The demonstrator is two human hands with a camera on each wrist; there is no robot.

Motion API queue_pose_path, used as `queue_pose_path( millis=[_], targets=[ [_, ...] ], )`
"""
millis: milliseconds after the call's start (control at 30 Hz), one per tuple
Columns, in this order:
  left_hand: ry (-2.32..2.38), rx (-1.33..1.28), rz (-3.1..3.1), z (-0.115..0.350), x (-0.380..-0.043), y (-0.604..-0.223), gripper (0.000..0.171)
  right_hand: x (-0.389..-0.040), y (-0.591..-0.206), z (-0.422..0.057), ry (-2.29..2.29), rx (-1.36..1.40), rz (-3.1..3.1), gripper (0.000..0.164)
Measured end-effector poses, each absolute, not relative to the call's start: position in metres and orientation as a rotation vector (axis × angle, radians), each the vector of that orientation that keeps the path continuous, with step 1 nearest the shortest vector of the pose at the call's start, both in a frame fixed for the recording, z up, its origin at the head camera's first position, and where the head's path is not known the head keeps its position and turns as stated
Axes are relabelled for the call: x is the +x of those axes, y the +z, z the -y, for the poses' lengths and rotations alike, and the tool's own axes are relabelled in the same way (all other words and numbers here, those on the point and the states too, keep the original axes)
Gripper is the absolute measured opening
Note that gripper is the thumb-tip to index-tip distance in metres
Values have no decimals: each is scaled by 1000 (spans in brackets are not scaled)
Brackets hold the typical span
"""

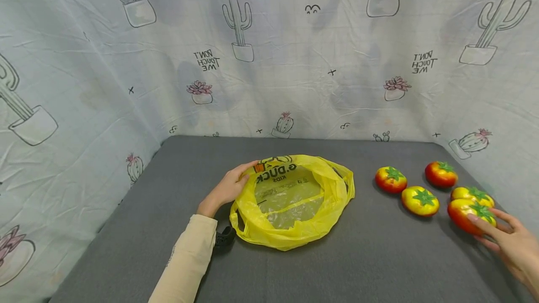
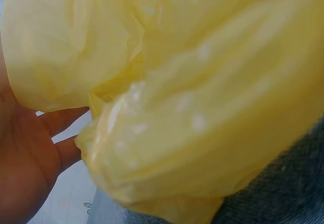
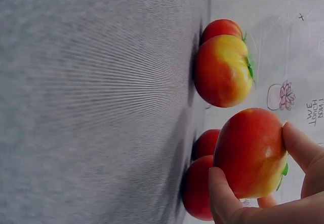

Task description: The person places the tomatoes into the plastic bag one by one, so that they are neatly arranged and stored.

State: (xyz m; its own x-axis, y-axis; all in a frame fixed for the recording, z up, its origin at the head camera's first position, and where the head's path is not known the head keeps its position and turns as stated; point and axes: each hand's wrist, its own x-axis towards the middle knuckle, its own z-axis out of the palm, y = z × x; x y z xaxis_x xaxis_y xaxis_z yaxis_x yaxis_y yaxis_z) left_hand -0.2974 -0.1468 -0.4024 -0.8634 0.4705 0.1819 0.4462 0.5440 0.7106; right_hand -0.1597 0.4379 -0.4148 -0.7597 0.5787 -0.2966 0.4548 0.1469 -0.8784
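A yellow plastic bag (image 1: 286,242) lies with its mouth spread wide, dark print showing on its inner far side. At its left rim, my left hand (image 1: 229,185) holds the plastic between thumb and fingers; the fingertips are partly hidden by the bag (image 2: 167,133) in the left wrist view. Far to the right, my right hand (image 1: 507,237) grips a red-and-yellow tomato (image 3: 250,153) with a green leafy top. That tomato is raised off the table, in front of another tomato (image 1: 472,194). Thumb and fingers span its sides.
Three more tomatoes, one yellow-topped (image 1: 420,201), one at the left (image 1: 390,180) and a redder one behind (image 1: 440,175), sit on the grey table (image 1: 337,265). A cactus-print cloth (image 1: 273,83) hangs behind and beside the table. A black strap-like piece (image 1: 225,237) is by the left wrist.
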Motion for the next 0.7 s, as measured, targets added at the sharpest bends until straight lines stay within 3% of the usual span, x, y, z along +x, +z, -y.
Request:
queue_pose_path(
  millis=[300,400,700],
  targets=[
    [1257,781,-2731,149,-299,-403,48,-164,-404,-437,1726,-856,2279,96],
    [1254,779,-2729,149,-299,-403,48,-164,-401,-436,1806,-775,2214,76],
    [1261,768,-2719,147,-297,-401,47,-167,-379,-409,1671,-660,2369,67]
  ],
)
